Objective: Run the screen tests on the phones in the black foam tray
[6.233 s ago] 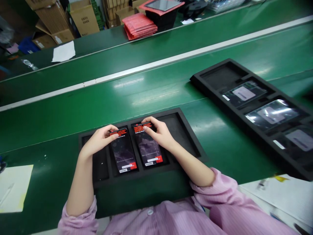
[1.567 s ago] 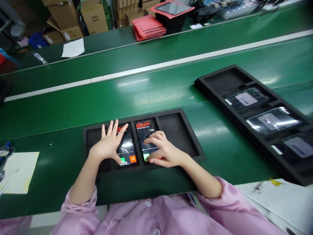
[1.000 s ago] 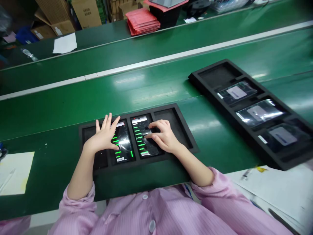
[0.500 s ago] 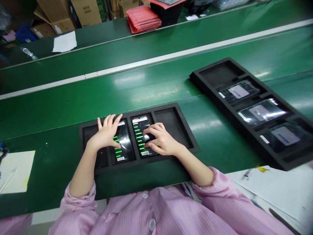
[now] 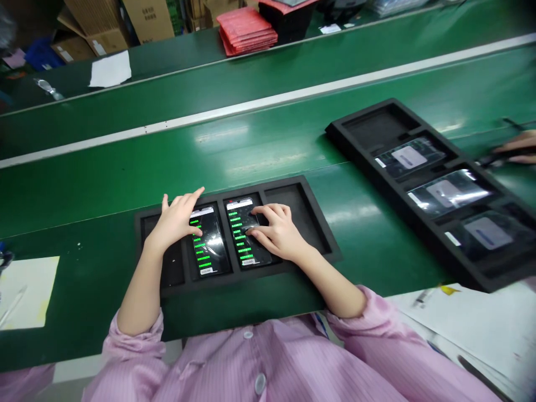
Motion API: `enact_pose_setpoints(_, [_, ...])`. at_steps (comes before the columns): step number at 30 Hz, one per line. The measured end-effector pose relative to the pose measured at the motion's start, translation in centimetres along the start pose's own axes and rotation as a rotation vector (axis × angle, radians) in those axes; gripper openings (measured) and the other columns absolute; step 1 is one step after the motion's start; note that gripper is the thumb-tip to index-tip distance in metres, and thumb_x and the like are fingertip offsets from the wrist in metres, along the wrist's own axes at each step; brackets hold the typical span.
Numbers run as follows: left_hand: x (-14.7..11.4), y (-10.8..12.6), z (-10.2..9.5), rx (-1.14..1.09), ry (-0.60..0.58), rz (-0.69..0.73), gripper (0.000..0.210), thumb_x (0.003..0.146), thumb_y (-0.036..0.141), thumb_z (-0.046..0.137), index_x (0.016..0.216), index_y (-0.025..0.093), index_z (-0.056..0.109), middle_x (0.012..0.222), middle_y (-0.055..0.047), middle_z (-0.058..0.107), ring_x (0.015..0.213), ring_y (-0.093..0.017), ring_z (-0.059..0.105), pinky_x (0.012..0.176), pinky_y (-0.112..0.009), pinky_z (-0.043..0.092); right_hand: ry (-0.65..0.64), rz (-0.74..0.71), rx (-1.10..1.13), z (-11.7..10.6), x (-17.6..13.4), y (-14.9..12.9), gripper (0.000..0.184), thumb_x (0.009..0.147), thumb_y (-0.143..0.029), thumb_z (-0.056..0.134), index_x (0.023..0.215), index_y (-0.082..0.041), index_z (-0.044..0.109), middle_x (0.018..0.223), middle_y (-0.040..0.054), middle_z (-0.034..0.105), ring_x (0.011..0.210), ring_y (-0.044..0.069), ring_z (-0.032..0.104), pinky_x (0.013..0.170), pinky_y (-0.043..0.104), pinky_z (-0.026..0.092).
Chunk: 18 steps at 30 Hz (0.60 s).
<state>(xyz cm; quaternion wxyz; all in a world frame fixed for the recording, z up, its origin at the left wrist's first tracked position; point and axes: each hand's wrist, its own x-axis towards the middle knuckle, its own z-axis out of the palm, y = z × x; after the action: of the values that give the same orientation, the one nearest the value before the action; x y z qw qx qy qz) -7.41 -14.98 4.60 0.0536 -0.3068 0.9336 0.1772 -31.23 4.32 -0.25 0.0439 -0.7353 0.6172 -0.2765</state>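
two phones (image 5: 214,241) lie beneath left hand (image 5: 172,224) and right hand (image 5: 280,232).

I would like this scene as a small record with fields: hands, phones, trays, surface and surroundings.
Left hand: fingers spread, thumb over the left phone; contact unclear
Right hand: fingers half curled over the right phone; contact unclear
Phone screens: both lit, green text too small to read
Near tray: black, holds both phones side by side
Far tray: black, holds three labelled, film-covered flat items
Co-worker's hand: right edge, blurred, with a dark object
Surface: green worktop
Background: red stack, cardboard boxes
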Motion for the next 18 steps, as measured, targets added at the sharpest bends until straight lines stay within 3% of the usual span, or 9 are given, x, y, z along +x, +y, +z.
enact_pose_setpoints(6, [-0.26,-0.35,-0.1,-0.051,-0.06,0.01,0.122,0.074,0.021,0.091,0.159,0.037,0.005,0.152,-0.011,0.044,0.142,-0.034,0.038,0.115,-0.077,-0.001,0.038,-0.05,0.053,-0.19,-0.09,0.01,0.047,0.109,-0.037,0.037,0.094,-0.023,0.079,0.122,0.0125,0.056,0.111,0.03,0.049,0.093,0.05,0.032])
enact_pose_setpoints(13, [-0.76,-0.52,-0.06,-0.039,-0.176,0.066,0.132,0.071,0.023,0.091,0.16,0.038,-0.005,0.163,-0.016,0.021,0.151,-0.039,0.016,0.11,-0.079,-0.011,0.158,-0.127,0.102,-0.4,-0.1,0.14,0.044,0.108,-0.032,0.038,0.09,-0.021,0.077,0.113,0.0109,0.058,0.103,0.026,0.053,0.091,0.047,0.033])
enact_pose_setpoints(18, [-0.9,-0.62,-0.07,0.011,-0.245,0.084,0.135,0.068,0.02,0.091,0.16,0.037,-0.007,0.167,-0.018,0.006,0.153,-0.041,0.003,0.11,-0.08,-0.008,0.111,-0.112,0.09,-0.33,-0.12,0.12,0.043,0.107,-0.031,0.04,0.087,-0.021,0.077,0.112,0.0103,0.06,0.103,0.026,0.054,0.091,0.047,0.034])
